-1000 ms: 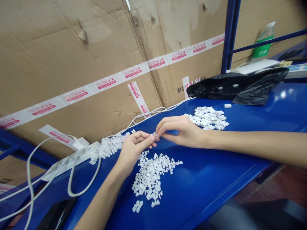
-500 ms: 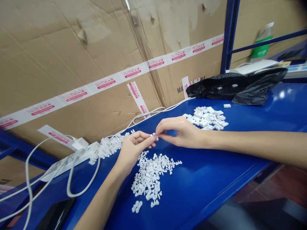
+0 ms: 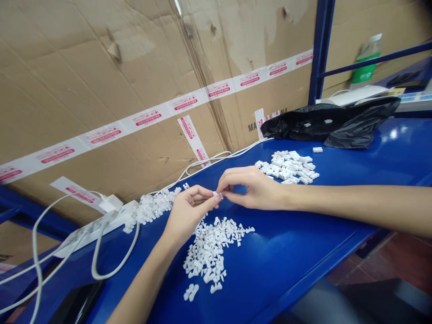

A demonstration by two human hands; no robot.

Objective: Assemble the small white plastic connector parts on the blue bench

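Between the fingertips of both hands is a small white plastic piece [image 3: 218,194], mostly covered by the fingers. My left hand [image 3: 189,209] pinches it from the left with thumb and fingers. My right hand [image 3: 251,186] is closed on its right side, thumb and forefinger together at the piece. Below the hands lies a pile of small white bone-shaped plastic pieces [image 3: 209,249]. Past my right hand is a heap of white rectangular plastic blocks [image 3: 290,165]. Left of my left hand, a third pile of small white plastic parts [image 3: 155,204] spreads along the cardboard.
A power strip [image 3: 97,225] with white cables and a charger [image 3: 111,203] sits at left. A dark phone-like object [image 3: 79,303] lies at the lower left. A black plastic bag [image 3: 337,123] rests at the back right of the blue table [image 3: 303,252]. Cardboard [image 3: 135,67] stands behind.
Both hands stay together at the piece, with slight finger shifts around it; the left thumb sits a little further right. The whole view has shifted slightly.
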